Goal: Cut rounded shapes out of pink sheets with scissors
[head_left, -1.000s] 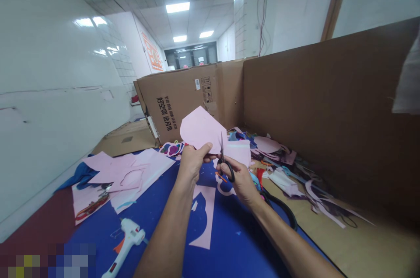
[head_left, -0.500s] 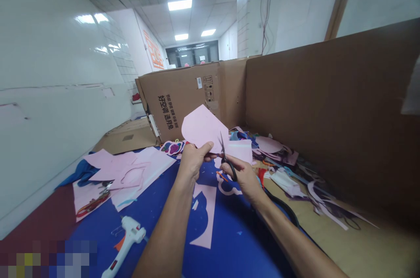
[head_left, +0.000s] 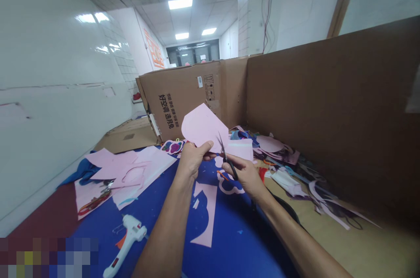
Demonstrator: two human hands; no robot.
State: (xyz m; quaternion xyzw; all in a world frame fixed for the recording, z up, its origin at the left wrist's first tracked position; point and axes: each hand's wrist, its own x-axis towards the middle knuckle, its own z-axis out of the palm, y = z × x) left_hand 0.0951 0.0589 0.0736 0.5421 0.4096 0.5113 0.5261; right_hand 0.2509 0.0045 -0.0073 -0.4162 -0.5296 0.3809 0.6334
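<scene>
My left hand (head_left: 196, 154) pinches the lower edge of a pink sheet (head_left: 203, 126), thumb on top, and holds it up above the blue table cover (head_left: 164, 221). The sheet looks like paper or thin felt and has a rounded left side. In my right hand (head_left: 242, 171) is a pair of scissors (head_left: 226, 158) with black handles, fingers wrapped round the loops. Its blades point up and lie across the sheet's lower right part. Below my hands lies a pink offcut (head_left: 210, 217) with a curved cut edge, beside a scalloped pink outline (head_left: 228, 185).
A white glue gun (head_left: 127, 238) lies at the front left. Pink sheets (head_left: 131, 168) and red-handled scissors (head_left: 93, 204) are at the left. Scraps (head_left: 288, 182) pile up along the right. Tall cardboard walls (head_left: 328, 94) stand behind and to the right.
The scissor blades have tilted slightly left across the pink sheet. My left hand and the sheet stay nearly in place; the view has shifted a little.
</scene>
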